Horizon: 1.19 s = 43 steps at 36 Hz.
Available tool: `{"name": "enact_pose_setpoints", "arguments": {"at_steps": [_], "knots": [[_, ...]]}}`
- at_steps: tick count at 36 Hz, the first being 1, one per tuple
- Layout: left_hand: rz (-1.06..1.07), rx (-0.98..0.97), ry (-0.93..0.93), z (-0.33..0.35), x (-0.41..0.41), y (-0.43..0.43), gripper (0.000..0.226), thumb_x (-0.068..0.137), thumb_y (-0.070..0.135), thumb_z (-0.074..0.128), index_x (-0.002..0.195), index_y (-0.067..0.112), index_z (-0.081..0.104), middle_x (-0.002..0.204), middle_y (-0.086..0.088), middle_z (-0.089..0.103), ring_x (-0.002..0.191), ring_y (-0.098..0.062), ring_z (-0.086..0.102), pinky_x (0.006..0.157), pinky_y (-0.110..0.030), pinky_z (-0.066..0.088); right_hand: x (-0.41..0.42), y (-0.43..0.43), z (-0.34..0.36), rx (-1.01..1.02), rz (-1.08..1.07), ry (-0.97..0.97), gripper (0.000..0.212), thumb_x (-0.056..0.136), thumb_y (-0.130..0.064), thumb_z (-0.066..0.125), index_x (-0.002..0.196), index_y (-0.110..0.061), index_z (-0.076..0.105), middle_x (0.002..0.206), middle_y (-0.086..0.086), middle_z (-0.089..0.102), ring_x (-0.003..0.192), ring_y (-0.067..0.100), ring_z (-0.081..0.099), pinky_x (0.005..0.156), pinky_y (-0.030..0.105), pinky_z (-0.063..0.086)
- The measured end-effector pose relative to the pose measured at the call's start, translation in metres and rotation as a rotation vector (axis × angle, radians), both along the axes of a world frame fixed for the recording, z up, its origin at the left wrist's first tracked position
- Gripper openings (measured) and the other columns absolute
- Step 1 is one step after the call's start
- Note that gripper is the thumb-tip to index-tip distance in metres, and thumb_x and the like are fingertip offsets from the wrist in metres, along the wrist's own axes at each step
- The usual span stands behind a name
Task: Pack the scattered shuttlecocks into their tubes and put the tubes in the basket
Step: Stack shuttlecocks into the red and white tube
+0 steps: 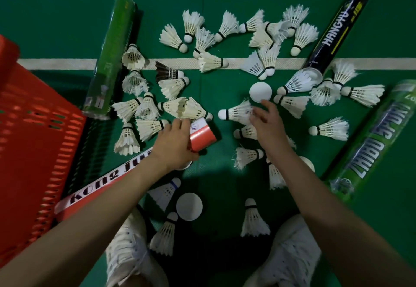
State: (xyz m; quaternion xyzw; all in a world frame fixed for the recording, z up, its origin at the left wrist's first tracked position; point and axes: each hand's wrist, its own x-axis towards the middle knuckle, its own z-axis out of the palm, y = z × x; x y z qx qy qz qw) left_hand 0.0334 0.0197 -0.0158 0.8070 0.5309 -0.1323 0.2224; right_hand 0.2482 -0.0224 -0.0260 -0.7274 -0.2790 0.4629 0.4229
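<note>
Many white feather shuttlecocks lie scattered over the green court floor (213, 97). My left hand (173, 142) grips the upper end of a red-and-white tube (202, 135) that lies slanted toward the lower left. My right hand (265, 120) reaches over one shuttlecock (236, 113) lying on its side, fingers curled at its feathers; whether they pinch it I cannot tell. A dark green tube (110, 55) lies by the red basket (33, 129) at the left. A black tube (337, 25) and a light green tube (373, 142) lie at the right.
Two round white tube caps lie loose: one (260, 91) just above my right hand, one (189, 206) between my white shoes (128, 248). A white court line (67, 63) crosses the floor. One dark-feathered shuttlecock (167, 73) lies among the white ones.
</note>
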Motion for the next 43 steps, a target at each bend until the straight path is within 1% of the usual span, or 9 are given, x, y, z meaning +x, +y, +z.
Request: {"name": "enact_pose_setpoints", "arguments": {"at_steps": [3,12,16,23,28,33,36,39,43], "knots": [[0.094,-0.044,0.044,0.004,-0.010,0.000,0.083,0.070,0.041,0.075,0.133,0.010,0.031,0.127,-0.011,0.041,0.118,-0.031,0.042,0.098,-0.051,0.039,-0.003,0.005,-0.006,-0.083,0.149,-0.165,0.052,0.093,-0.016,0.054,0.141,-0.018,0.034,0.138,0.000,0.044,0.123,0.012,0.043,0.094,0.022,0.032],[0.185,-0.035,0.033,0.006,-0.032,-0.001,0.083,0.071,0.032,0.076,0.136,0.009,0.028,0.130,-0.013,0.039,0.118,-0.033,0.039,0.095,-0.050,0.040,-0.062,0.001,-0.020,0.049,0.649,-0.553,0.028,0.089,-0.012,0.059,0.117,-0.005,0.058,0.119,0.012,0.057,0.112,0.025,0.051,0.095,0.027,0.035],[0.230,0.054,0.025,0.007,-0.045,0.008,0.090,0.072,0.041,0.076,0.137,0.007,0.025,0.133,-0.015,0.037,0.122,-0.036,0.038,0.095,-0.053,0.038,-0.096,-0.001,-0.030,0.089,0.939,-0.551,0.045,0.086,-0.018,0.065,0.128,-0.008,0.053,0.128,0.013,0.052,0.121,0.028,0.043,0.100,0.031,0.032],[0.296,0.120,-0.074,0.009,-0.061,0.016,0.088,0.066,0.044,0.080,0.130,0.008,0.032,0.132,-0.013,0.041,0.121,-0.033,0.040,0.094,-0.051,0.040,-0.137,-0.001,-0.051,0.043,1.293,-0.785,0.071,0.079,-0.033,0.069,0.141,-0.021,0.036,0.152,0.008,0.023,0.141,0.027,0.015,0.111,0.040,0.025],[0.294,0.076,-0.059,0.001,-0.071,0.014,0.088,0.066,0.050,0.078,0.133,0.011,0.035,0.131,-0.014,0.047,0.120,-0.033,0.041,0.096,-0.043,0.037,-0.124,0.000,-0.049,0.109,1.148,-0.779,0.054,0.082,-0.019,0.064,0.133,-0.010,0.047,0.136,0.014,0.042,0.127,0.031,0.036,0.104,0.041,0.035],[0.264,0.053,-0.048,0.002,-0.072,0.011,0.087,0.066,0.061,0.072,0.130,0.014,0.037,0.121,-0.015,0.056,0.109,-0.034,0.050,0.088,-0.038,0.039,-0.097,0.006,-0.050,0.003,0.938,-0.731,0.060,0.082,-0.017,0.062,0.136,-0.005,0.039,0.137,0.015,0.039,0.127,0.033,0.036,0.104,0.036,0.031],[0.261,0.030,-0.056,0.006,-0.069,0.010,0.088,0.066,0.063,0.072,0.129,0.015,0.035,0.119,-0.014,0.053,0.108,-0.036,0.053,0.082,-0.041,0.043,-0.089,0.016,-0.034,-0.039,0.568,-0.503,0.059,0.085,-0.020,0.063,0.138,-0.010,0.039,0.137,0.013,0.040,0.123,0.027,0.040,0.096,0.028,0.033],[0.243,0.034,-0.054,0.010,-0.067,0.005,0.087,0.068,0.063,0.070,0.131,0.015,0.033,0.120,-0.013,0.051,0.110,-0.034,0.051,0.079,-0.041,0.043,-0.086,0.027,-0.008,0.020,0.264,-0.102,0.041,0.093,-0.021,0.052,0.134,-0.020,0.046,0.132,0.003,0.048,0.110,0.011,0.047,0.085,0.024,0.038],[0.203,0.066,-0.091,0.012,-0.061,-0.001,0.084,0.070,0.062,0.070,0.130,0.015,0.034,0.121,-0.011,0.050,0.110,-0.031,0.049,0.082,-0.040,0.043,-0.089,0.033,0.014,0.084,0.340,0.079,0.039,0.097,-0.016,0.043,0.133,-0.029,0.047,0.134,-0.004,0.045,0.110,0.003,0.046,0.082,0.008,0.037]]}}
